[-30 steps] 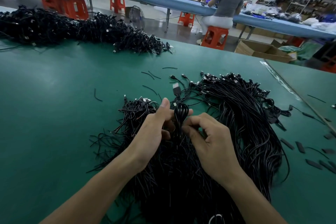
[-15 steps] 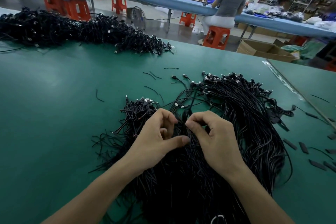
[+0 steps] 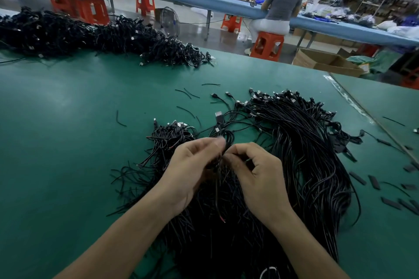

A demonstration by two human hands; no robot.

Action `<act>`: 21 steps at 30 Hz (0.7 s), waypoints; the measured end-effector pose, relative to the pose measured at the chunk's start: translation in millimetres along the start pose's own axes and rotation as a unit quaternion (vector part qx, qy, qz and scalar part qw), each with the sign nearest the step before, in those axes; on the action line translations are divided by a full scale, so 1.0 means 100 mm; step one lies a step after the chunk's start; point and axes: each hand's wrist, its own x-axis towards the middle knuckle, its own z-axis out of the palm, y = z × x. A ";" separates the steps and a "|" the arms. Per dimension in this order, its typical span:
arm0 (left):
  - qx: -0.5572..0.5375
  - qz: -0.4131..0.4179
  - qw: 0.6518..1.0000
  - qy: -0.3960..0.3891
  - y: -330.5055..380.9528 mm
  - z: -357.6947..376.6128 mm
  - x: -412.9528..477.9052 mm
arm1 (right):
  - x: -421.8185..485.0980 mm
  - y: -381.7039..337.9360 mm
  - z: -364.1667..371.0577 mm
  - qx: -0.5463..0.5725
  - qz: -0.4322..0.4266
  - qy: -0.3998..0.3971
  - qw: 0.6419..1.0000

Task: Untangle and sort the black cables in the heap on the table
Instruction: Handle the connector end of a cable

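Observation:
A large heap of black cables with USB plugs lies on the green table in front of me. A smaller bunch of black cables sits to its left. My left hand and my right hand meet above the heap, both pinching one looped black cable. The loop stands up between my fingertips, and its USB plug points away from me. The cable's lower part is hidden among the heap.
Another long pile of black cables runs along the table's far left edge. Short cut wire pieces and flat black strips lie scattered on the mat. Beyond the table a person sits on an orange stool.
The looped cable has risen again between my fingertips after being lowered half a second ago. Its USB plug is lifted above the heap once more.

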 end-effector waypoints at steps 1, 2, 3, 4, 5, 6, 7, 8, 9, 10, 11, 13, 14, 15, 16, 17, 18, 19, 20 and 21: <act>0.016 0.016 1.000 -0.008 -0.01 -0.03 0.00 | -0.01 0.02 0.00 0.014 0.015 -0.008 1.000; 0.033 0.031 0.999 -0.016 -0.02 -0.06 0.01 | -0.01 0.04 0.00 0.026 0.037 -0.017 0.999; 0.057 0.047 0.997 -0.021 -0.01 -0.10 0.02 | -0.01 0.06 -0.02 0.034 0.060 -0.029 0.997; 0.091 0.067 0.993 -0.029 0.00 -0.12 0.03 | -0.01 0.08 -0.04 0.042 0.085 -0.051 0.994; 0.134 0.085 0.987 -0.038 0.01 -0.14 0.03 | 0.00 0.11 -0.06 0.051 0.109 -0.079 0.990; 0.182 0.102 0.977 -0.045 0.04 -0.16 0.04 | 0.02 0.13 -0.08 0.063 0.135 -0.107 0.983; 0.237 0.120 0.963 -0.048 0.07 -0.17 0.06 | 0.03 0.16 -0.11 0.076 0.163 -0.126 0.975; 0.294 0.141 0.944 -0.043 0.10 -0.19 0.09 | 0.05 0.20 -0.15 0.084 0.190 -0.133 0.969; 0.346 0.157 0.925 -0.019 0.15 -0.21 0.14 | 0.08 0.26 -0.19 0.078 0.214 -0.127 0.965; 0.387 0.168 0.907 0.022 0.20 -0.24 0.19 | 0.10 0.35 -0.23 0.047 0.236 -0.114 0.964; 0.417 0.174 0.890 0.069 0.26 -0.30 0.25 | 0.13 0.45 -0.29 -0.023 0.250 -0.100 0.963; 0.455 0.179 0.860 0.146 0.35 -0.43 0.36 | 0.14 0.67 -0.41 -0.208 0.262 -0.089 0.938; 0.475 0.175 0.845 0.172 0.37 -0.50 0.42 | 0.14 0.77 -0.45 -0.281 0.269 -0.087 0.917; 0.501 0.165 0.828 0.188 0.36 -0.56 0.47 | 0.13 0.86 -0.46 -0.330 0.282 -0.091 0.896; 0.535 0.150 0.808 0.196 0.33 -0.61 0.53 | 0.11 0.94 -0.45 -0.364 0.300 -0.102 0.876; 0.567 0.132 0.788 0.200 0.29 -0.65 0.57 | 0.09 0.99 -0.43 -0.388 0.316 -0.116 0.858; 0.587 0.115 0.775 0.204 0.24 -0.68 0.61 | 0.06 1.02 -0.39 -0.405 0.325 -0.127 0.845; 0.596 0.100 0.769 0.209 0.19 -0.69 0.64 | 0.04 1.07 -0.36 -0.418 0.323 -0.125 0.840; 0.598 0.089 0.766 0.216 0.15 -0.70 0.67 | 0.03 1.11 -0.33 -0.427 0.317 -0.116 0.839; 0.602 0.082 0.762 0.224 0.12 -0.71 0.68 | 0.04 1.13 -0.32 -0.429 0.316 -0.105 0.840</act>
